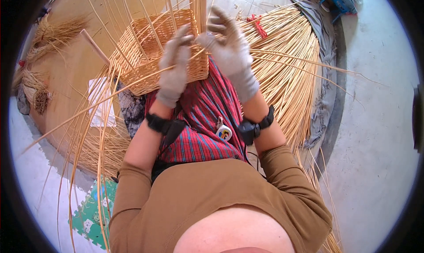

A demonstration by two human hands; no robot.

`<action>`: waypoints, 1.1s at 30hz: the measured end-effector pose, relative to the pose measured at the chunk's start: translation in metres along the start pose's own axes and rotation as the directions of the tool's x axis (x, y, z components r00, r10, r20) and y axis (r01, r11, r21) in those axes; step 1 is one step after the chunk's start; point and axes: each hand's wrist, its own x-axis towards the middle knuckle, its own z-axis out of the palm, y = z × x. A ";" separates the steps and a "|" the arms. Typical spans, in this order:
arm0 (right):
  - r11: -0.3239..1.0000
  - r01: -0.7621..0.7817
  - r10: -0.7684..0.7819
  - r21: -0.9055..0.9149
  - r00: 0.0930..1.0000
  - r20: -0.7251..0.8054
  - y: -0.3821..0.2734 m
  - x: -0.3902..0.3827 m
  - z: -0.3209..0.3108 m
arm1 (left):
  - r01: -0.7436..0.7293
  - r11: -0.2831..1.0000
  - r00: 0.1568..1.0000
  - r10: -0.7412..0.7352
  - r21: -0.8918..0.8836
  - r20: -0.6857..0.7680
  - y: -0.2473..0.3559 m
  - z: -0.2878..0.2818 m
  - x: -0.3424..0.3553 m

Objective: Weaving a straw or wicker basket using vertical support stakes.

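Observation:
A woven wicker basket (141,78) sits tilted over my lap, with several long upright rods rising from its far and left sides. My left hand (173,70), in a pale knit glove, is at the basket's near wall. Its fingers point up and lie close together around a long willow rod (119,92), which runs out to the lower left. My right hand (232,54), gloved too, is raised at the basket's right corner beside a wooden post (199,10). Its fingers are apart and slightly blurred, with the thumb side close to the rod; nothing shows in its grip.
A large bundle of loose rods (287,63) with a red tie (258,27) lies at the right on grey cloth (324,54). A stick (94,46) leans left of the basket. Rod ends trail over a green foam mat (95,209). A blue stool (342,3) stands far right.

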 end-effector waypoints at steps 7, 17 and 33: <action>0.527 0.105 0.246 -0.843 0.931 0.269 0.056 0.037 -0.022 | 0.470 0.862 0.875 -0.483 -0.187 -0.026 -0.015 -0.097 0.004; 0.503 0.175 -0.008 -0.846 0.980 0.198 0.073 0.008 -0.027 | 0.398 0.912 0.917 -0.399 0.098 -0.014 0.021 -0.006 0.108; 0.554 0.015 -0.047 -0.832 0.999 -0.013 0.088 0.007 0.010 | 0.209 0.978 0.925 -0.207 0.028 0.318 -0.044 0.021 0.066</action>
